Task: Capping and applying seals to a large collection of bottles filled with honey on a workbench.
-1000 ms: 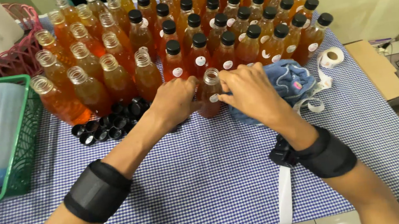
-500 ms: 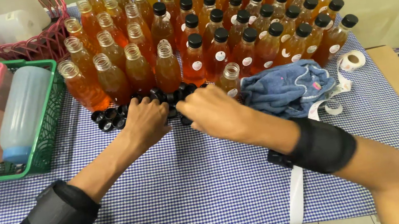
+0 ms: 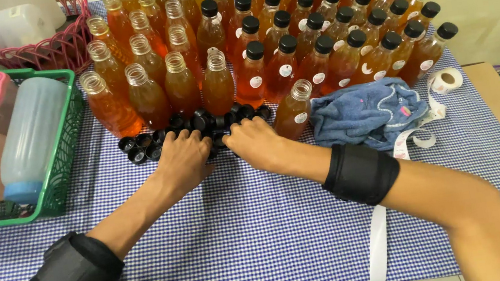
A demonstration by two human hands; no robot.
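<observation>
Both our hands slid closer: left hand [image 3: 183,160] and right hand [image 3: 255,143], fingers curled, touch black caps [image 3: 195,125]; an uncapped bottle [image 3: 294,111] and blue cloth [image 3: 368,113] sit beside

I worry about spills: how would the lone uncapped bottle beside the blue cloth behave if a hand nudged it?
The uncapped bottle is tall, narrow and stands apart from the rows, so it would probably tip easily. Nearly full of amber liquid, it likely feels heavy, and with no cap it would spill. The right hand lies close beside it.
</observation>
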